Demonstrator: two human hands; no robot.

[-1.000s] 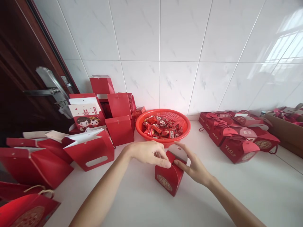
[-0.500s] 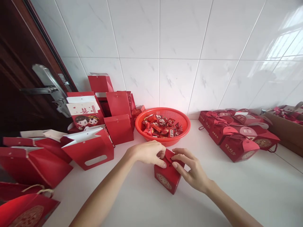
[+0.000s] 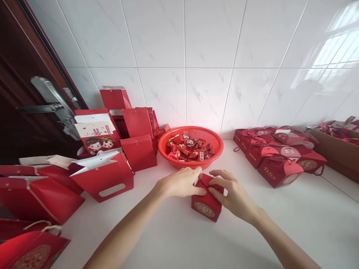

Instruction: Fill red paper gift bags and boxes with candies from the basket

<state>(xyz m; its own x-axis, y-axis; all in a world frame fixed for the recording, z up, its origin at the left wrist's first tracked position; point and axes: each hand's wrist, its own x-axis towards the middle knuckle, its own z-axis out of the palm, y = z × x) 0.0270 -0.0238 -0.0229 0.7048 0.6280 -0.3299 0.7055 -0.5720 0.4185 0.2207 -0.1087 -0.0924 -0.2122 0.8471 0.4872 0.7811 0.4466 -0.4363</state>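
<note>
A small red candy box (image 3: 206,209) with a round gold emblem on its front stands upright on the white counter. My left hand (image 3: 182,184) grips its upper left side, thumb along the top and the other fingers curled behind. From the right, my right hand (image 3: 234,191) pinches at the folded top flaps with thumb and fingertips. What the fingertips press on is partly hidden. Just behind the box sits a red plastic basket (image 3: 165,155) holding many wrapped candies (image 3: 192,149).
Several open red paper boxes (image 3: 108,177) crowd the left side by a dark door (image 3: 17,74). Closed red boxes with ribbons (image 3: 280,170) stand grouped at the right, beside a cardboard carton (image 3: 336,155). A white tiled wall (image 3: 207,93) rises behind.
The candy box has shifted slightly right and turned, so its emblem side faces me more. Both hands have moved with it, staying at its top. The view has shifted a little.
</note>
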